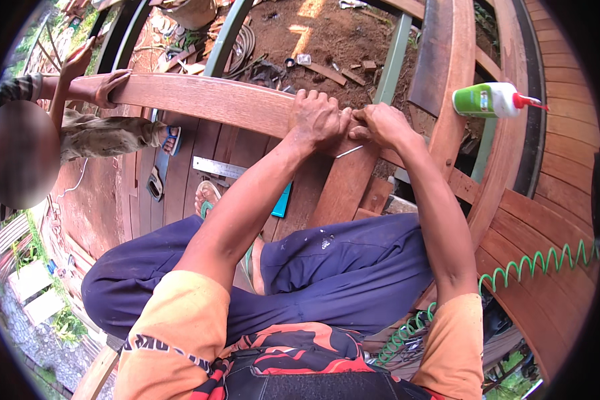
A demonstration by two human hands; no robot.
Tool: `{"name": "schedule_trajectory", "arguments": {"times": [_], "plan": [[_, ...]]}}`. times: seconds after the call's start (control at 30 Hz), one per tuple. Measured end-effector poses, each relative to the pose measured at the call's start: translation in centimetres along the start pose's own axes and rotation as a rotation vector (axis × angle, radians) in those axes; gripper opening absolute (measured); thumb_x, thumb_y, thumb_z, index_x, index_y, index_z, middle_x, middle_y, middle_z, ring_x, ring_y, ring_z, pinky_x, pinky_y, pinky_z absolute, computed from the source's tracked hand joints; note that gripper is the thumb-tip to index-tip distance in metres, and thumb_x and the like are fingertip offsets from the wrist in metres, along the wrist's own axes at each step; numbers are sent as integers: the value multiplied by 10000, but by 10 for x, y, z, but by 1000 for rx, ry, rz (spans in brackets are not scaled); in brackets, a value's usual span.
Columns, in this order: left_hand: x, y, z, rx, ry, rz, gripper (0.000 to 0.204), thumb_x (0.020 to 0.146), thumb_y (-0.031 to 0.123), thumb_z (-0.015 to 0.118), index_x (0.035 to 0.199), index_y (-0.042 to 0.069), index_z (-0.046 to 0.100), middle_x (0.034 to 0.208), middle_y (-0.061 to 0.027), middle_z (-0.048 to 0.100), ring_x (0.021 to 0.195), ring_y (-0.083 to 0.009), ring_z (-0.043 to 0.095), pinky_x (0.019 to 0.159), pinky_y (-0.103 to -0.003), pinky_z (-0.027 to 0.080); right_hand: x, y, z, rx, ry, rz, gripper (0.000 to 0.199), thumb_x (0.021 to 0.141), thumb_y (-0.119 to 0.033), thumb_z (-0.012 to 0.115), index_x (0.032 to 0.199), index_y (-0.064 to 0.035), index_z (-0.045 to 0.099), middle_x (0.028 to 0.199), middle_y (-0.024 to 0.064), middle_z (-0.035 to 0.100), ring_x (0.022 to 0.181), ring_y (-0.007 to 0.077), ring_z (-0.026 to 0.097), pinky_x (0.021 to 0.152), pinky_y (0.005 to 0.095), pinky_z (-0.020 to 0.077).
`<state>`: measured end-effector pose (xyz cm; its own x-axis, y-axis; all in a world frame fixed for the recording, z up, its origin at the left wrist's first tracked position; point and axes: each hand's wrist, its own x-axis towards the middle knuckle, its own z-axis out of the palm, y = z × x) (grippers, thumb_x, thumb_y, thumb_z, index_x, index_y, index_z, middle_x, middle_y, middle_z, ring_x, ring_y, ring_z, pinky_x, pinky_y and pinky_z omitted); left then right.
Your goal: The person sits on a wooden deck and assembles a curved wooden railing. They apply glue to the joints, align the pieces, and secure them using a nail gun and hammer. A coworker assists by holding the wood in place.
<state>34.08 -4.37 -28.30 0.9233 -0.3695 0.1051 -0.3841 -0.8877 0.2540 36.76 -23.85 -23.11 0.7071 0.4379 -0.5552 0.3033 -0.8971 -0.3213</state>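
Note:
A long reddish-brown wooden plank runs from the far left to the middle, in front of me. My left hand is closed over its near end, knuckles up. Right beside it, my right hand is closed at the joint where the plank meets another wooden beam; what its curled fingers hold, if anything, is hidden. A thin pale rod shows just below those fingers, and I cannot tell if it is held or lying on the beam. At the plank's far end rests a co-worker's hand.
A green-and-white glue bottle with red nozzle lies on beams to the right. A handsaw, a metal ruler and a turquoise object lie on the boards. A green coiled hose crosses the right side. Gaps between beams show dirt below.

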Motion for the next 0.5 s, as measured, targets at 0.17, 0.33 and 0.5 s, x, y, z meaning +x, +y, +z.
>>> {"name": "schedule_trajectory", "arguments": {"times": [0.17,0.33,0.5], "plan": [[1,0,-4,-54,56,-17,427,933,439,606,802,50,722,828,-165,696,847,-312,656,831,-473,439,-5,-12,-8,113,64,-68,348,825,-270,814,1046,-18,720,961,224,726,974,445,686,836,525,541],[-20,11,9,-97,42,-37,433,894,464,630,802,49,717,826,-165,679,851,-307,630,845,-467,422,-15,-6,21,136,68,-75,265,848,-253,791,989,-35,737,943,219,738,948,422,713,825,505,570],[-2,-4,15,-31,121,-25,471,900,502,638,812,48,725,840,-151,685,875,-308,635,856,-492,420,16,-3,6,-21,2,-1,288,832,-287,798,1001,-55,774,1014,197,766,991,395,737,865,494,597]]}}
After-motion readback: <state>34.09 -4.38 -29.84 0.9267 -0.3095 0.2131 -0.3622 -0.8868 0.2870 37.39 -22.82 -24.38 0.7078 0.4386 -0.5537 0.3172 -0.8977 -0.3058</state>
